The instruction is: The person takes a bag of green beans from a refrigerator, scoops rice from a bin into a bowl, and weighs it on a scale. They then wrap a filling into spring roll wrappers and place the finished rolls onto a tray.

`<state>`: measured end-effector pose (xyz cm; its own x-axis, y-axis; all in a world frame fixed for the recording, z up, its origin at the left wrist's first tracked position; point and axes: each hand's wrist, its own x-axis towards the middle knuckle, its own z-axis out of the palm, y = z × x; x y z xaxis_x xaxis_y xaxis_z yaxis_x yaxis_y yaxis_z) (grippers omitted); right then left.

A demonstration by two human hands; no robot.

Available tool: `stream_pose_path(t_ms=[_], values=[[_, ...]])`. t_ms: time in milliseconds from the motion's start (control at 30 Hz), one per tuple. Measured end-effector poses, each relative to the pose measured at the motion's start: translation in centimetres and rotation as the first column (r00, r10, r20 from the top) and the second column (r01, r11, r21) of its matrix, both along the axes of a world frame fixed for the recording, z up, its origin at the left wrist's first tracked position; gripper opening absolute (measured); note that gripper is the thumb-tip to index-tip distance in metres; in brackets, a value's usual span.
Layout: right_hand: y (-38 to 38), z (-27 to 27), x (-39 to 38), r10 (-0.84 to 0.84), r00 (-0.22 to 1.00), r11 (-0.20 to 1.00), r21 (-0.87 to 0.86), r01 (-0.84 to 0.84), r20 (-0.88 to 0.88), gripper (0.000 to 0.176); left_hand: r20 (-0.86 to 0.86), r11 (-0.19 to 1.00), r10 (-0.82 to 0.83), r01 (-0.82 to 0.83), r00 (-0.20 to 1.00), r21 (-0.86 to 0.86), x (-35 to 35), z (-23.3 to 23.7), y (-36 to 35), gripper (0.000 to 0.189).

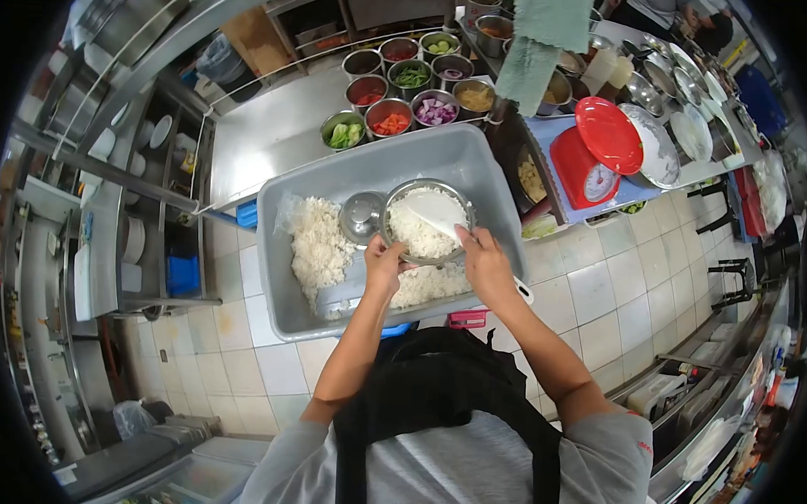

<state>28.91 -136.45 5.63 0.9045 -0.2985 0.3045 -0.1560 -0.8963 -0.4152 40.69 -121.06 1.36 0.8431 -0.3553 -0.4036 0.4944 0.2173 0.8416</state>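
A round metal bowl (pixel 388 218) filled with white rice (pixel 415 235) is held over the grey plastic tub (pixel 285 195). My left hand (pixel 386 266) grips the bowl's near left rim, thumb on top. My right hand (pixel 483 255) is closed around a white rice paddle (pixel 438 216). The paddle's blade lies flat on the rice in the bowl, and its handle end shows beyond my right wrist. Left of the bowl, a smaller metal bowl (pixel 362 217) sits in the tub beside a heap of loose rice (pixel 319 249). More rice lies under my hands.
Several metal pots of cut vegetables, among them one of red onion (pixel 435 109), stand on the steel counter (pixel 256 145) behind the tub. To the right are a red kitchen scale (pixel 584 174) and a red plate (pixel 609 135). A green cloth (pixel 539 48) hangs at the top.
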Motion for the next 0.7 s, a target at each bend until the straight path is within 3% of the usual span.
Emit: stream_pose_path(t_ms=[67, 100, 133, 200, 233, 267, 333, 400, 433, 467, 533, 600, 633, 667, 700], values=[[-0.7, 0.9, -0.3, -0.093, 0.980, 0.966, 0.256, 0.046, 0.174, 0.044, -0.046, 0.999, 0.039, -0.040, 0.998, -0.008, -0.4, 0.2, 0.0, 0.011], [-0.8, 1.2, -0.5, -0.213, 0.954, 0.946, 0.288, 0.148, 0.211, 0.043, -0.081, 0.997, 0.067, -0.070, 0.994, -0.039, -0.6, 0.6, -0.2, 0.012], [-0.7, 0.8, -0.7, -0.219, 0.952, 0.945, 0.291, 0.152, 0.214, 0.043, -0.078, 0.997, 0.062, -0.065, 0.995, -0.037, -0.5, 0.6, -0.3, 0.012], [-0.1, -0.2, -1.2, -0.141, 0.975, 0.986, 0.114, 0.122, 0.175, 0.044, -0.066, 0.999, 0.023, -0.026, 0.998, -0.046, -0.3, 0.0, -0.2, 0.016], [-0.1, -0.4, -1.7, -0.054, 0.975, 0.991, 0.130, 0.026, 0.215, 0.045, -0.062, 0.999, 0.016, -0.019, 0.998, -0.045, -0.2, -0.3, -0.2, 0.016], [-0.1, -0.3, -1.8, -0.060, 0.974, 0.991, 0.130, 0.032, 0.220, 0.045, -0.048, 0.999, 0.028, -0.029, 0.998, -0.039, -0.1, -0.4, -0.2, 0.018], [-0.9, 0.2, -2.1, -0.224, 0.955, 0.884, 0.453, 0.114, 0.196, 0.046, -0.016, 0.998, 0.042, -0.042, 0.999, -0.040, 0.1, -1.1, 0.4, 0.020], [-2.7, -2.9, -2.5, -0.358, 0.885, 0.888, 0.400, 0.225, 0.299, 0.043, 0.016, 0.998, 0.029, -0.028, 0.999, -0.051, -0.3, 0.3, 0.8, 0.021], [-3.1, -5.3, -3.1, -0.446, 0.894, 0.670, 0.677, 0.305, 0.039, 0.041, 0.031, 1.000, 0.007, -0.008, 0.999, 0.020, -0.4, 2.3, 0.8, 0.020], [-3.3, -7.3, -3.7, -0.423, 0.879, 0.356, 0.851, 0.386, -0.222, 0.039, 0.061, 1.000, -0.027, 0.027, 0.998, -0.008, -0.3, 3.7, 0.7, 0.017], [-2.6, -10.4, -4.9, -0.240, 0.960, 0.230, 0.952, 0.204, -0.147, 0.038, 0.101, 0.992, -0.122, 0.124, 0.987, -0.014, 0.0, 7.6, -0.4, 0.014], [-1.3, -7.3, -5.3, -0.199, 0.948, -0.216, 0.955, 0.203, -0.247, 0.035, 0.085, 0.978, -0.207, 0.209, 0.975, -0.018, 0.8, 10.8, -2.7, 0.012], [-1.1, -7.8, -5.1, -0.217, 0.951, -0.303, 0.941, 0.151, -0.222, 0.033, 0.045, 0.953, -0.275, 0.279, 0.960, -0.120, 2.4, 10.4, -3.6, 0.012], [-1.3, -7.0, -5.2, -0.213, 0.952, -0.313, 0.938, 0.148, -0.221, 0.033, 0.010, 0.917, -0.340, 0.334, 0.940, -0.217, 3.8, 10.0, -4.5, 0.012], [-2.0, -5.4, -5.1, -0.214, 0.949, -0.380, 0.915, 0.137, -0.231, 0.035, -0.093, 0.890, -0.419, 0.389, 0.903, -0.239, 3.8, 12.3, -5.9, 0.011]])
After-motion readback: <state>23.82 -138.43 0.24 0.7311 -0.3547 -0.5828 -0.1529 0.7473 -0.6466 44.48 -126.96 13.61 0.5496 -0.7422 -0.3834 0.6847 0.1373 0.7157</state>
